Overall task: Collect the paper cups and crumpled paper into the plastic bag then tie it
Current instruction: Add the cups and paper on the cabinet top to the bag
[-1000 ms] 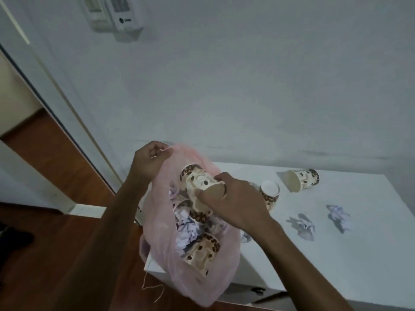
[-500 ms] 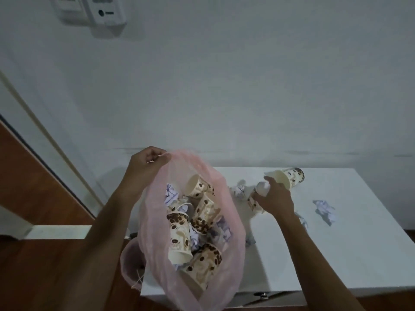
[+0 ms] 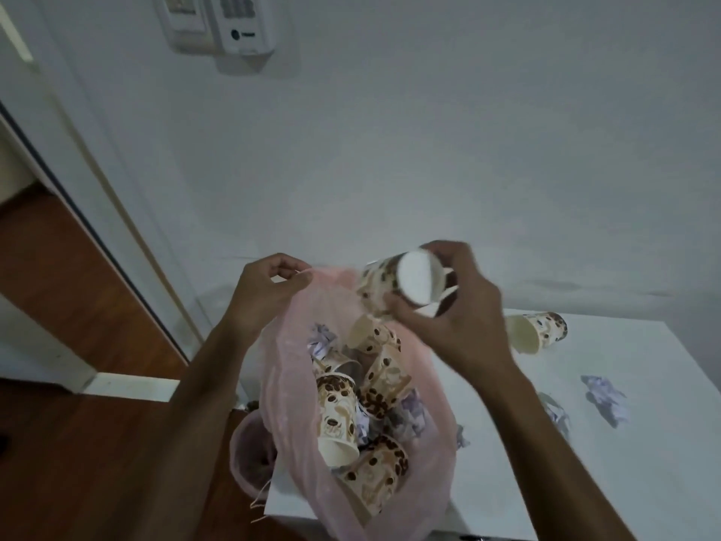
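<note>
My left hand pinches the rim of the pink plastic bag, holding its mouth wide at the table's left edge. Inside lie several coffee-bean paper cups and crumpled paper. Above the bag's mouth my right hand grips a paper cup, tipped on its side with its white bottom facing me. One more cup lies on its side on the white table, and crumpled paper balls sit to its right front.
A white wall rises right behind the table, with a wall unit high up. A door frame and wooden floor lie to the left. A round pinkish container stands below the bag.
My right hand picked a cup off the table and carried it left, over the bag's mouth. The left hand keeps its hold on the bag rim.
</note>
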